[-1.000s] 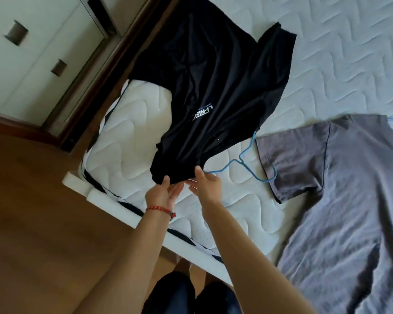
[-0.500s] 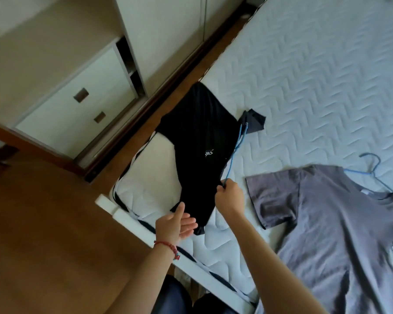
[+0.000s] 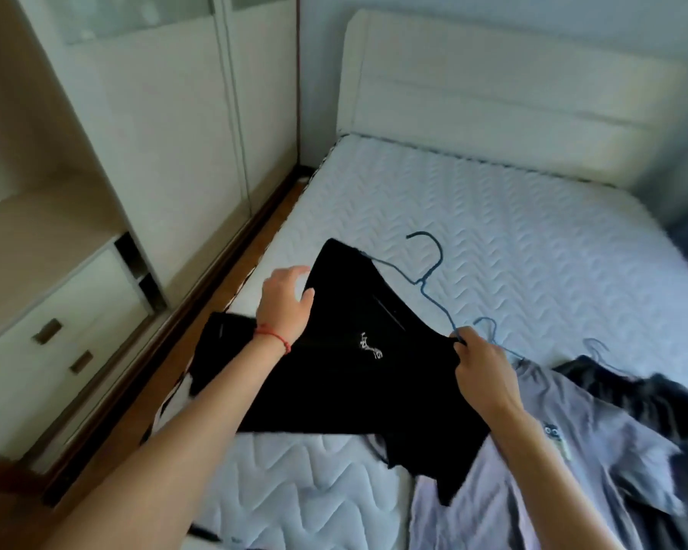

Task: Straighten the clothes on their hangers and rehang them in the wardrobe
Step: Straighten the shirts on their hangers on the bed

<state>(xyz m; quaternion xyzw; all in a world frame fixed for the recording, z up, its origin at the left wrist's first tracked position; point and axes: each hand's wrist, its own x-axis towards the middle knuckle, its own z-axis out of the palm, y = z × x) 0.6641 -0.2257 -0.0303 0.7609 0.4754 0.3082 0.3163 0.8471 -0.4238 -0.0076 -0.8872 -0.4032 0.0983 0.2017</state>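
Black shirt (image 3: 346, 367) now lifted — left hand (image 3: 285, 301) has joined right hand (image 3: 483, 365).

We see bare forearms, no sleeves showing, and a thin red string bracelet (image 3: 273, 337) around our left wrist.

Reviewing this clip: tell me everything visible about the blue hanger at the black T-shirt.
The blue hanger is thin, wire-like, with an open hook pointing toward the headboard. Its left arm disappears into the black T-shirt; its right arm runs bare to the right hand, which pinches it together with the shirt's edge. It is tilted, held above the mattress.
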